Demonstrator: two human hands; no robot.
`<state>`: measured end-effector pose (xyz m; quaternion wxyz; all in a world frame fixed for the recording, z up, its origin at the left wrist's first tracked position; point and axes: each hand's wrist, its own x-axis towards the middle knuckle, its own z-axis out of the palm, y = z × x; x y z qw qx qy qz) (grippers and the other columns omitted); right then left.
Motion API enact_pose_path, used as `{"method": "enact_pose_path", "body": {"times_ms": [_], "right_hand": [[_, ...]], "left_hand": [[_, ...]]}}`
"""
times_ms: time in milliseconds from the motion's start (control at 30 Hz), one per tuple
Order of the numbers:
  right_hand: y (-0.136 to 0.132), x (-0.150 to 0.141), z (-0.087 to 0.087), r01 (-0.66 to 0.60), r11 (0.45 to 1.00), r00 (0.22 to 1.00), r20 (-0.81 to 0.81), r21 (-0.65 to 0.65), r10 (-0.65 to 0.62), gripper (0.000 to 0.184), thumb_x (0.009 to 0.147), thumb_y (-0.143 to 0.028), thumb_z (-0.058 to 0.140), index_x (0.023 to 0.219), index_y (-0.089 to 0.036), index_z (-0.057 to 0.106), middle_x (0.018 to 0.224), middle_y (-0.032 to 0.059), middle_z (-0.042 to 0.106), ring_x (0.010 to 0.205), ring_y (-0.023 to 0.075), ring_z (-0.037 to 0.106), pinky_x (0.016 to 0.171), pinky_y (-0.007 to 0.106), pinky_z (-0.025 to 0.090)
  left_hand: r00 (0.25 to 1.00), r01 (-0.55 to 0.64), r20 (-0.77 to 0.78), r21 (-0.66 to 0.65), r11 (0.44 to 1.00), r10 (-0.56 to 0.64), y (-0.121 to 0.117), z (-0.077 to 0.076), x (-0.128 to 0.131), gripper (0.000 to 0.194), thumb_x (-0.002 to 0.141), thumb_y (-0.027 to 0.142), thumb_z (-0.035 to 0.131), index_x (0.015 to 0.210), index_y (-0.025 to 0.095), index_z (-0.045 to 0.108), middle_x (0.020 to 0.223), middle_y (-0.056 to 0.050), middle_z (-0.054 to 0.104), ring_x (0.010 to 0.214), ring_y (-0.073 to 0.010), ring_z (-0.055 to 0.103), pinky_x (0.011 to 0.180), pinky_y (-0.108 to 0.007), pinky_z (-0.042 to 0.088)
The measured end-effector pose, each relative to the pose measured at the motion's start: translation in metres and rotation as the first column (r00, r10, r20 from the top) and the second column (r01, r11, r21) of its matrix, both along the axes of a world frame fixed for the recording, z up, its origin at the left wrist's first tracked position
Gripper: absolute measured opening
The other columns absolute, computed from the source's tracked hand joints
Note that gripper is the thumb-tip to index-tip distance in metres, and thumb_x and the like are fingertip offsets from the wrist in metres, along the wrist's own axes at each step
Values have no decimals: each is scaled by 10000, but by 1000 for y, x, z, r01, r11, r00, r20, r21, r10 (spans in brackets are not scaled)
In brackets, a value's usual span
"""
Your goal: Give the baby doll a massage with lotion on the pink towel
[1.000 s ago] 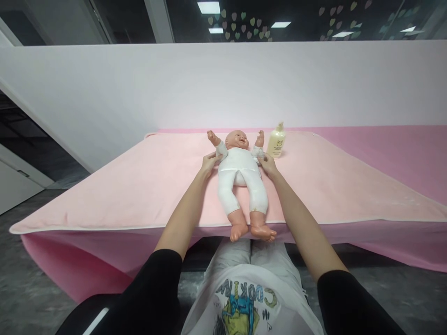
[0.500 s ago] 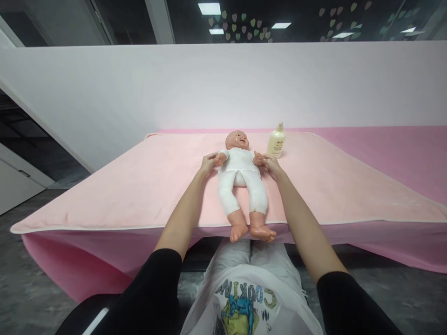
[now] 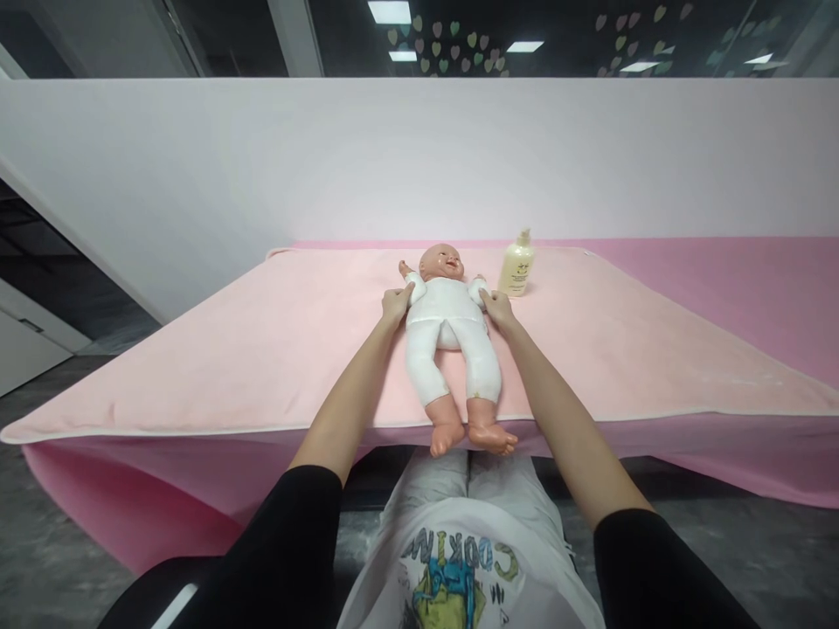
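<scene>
A baby doll (image 3: 446, 301) with a white cloth body lies on its back, its head away from me and its bare feet over the near table edge. My left hand (image 3: 397, 304) is closed round the doll's arm on the left, which points up beside the head. On the other side, my right hand (image 3: 498, 307) grips the doll's other arm, also bent upward. A pale yellow pump bottle (image 3: 516, 265) stands upright just beyond my right hand, apart from it.
A light pink towel (image 3: 315, 349) with a white edge covers much of the table, over a darker pink cloth (image 3: 740, 279). Behind the table rises a white wall (image 3: 419, 157) with dark glass above it. A white cabinet (image 3: 32, 345) stands at the left.
Both of the doll's arms have swung up toward its head, where before its hands lay down by its sides. My hands have shifted from the doll's hands onto its arms.
</scene>
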<state>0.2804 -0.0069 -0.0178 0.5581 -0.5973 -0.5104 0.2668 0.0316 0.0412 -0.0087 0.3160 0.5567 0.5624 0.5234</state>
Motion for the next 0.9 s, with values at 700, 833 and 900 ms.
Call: {"method": "enact_pose_path", "body": {"times_ms": [700, 833, 900], "right_hand": [[-16, 9, 4, -118, 992, 890, -438, 53, 129, 173, 525, -200, 734, 677, -147, 672, 659, 7, 631, 623, 100, 570, 583, 219, 460], [-13, 8, 3, -158, 983, 914, -364, 88, 180, 203, 533, -236, 710, 716, -155, 680, 741, 9, 656, 694, 112, 577, 641, 230, 462], [-10, 8, 3, -193, 977, 922, -323, 91, 212, 211, 557, -248, 666, 748, -158, 675, 770, 7, 663, 729, 131, 580, 683, 256, 470]], "left_hand": [[874, 255, 430, -6, 967, -228, -21, 8, -14, 185, 529, 120, 675, 710, 146, 700, 826, -42, 719, 767, -164, 639, 762, -299, 508], [832, 321, 471, 27, 947, -295, -21, 7, -14, 260, 519, 131, 671, 775, 146, 714, 771, -31, 704, 694, -138, 615, 708, -268, 490], [812, 350, 482, 51, 935, -330, -19, 5, -13, 270, 519, 192, 715, 785, 147, 709, 740, -25, 689, 662, -127, 597, 651, -246, 469]]}}
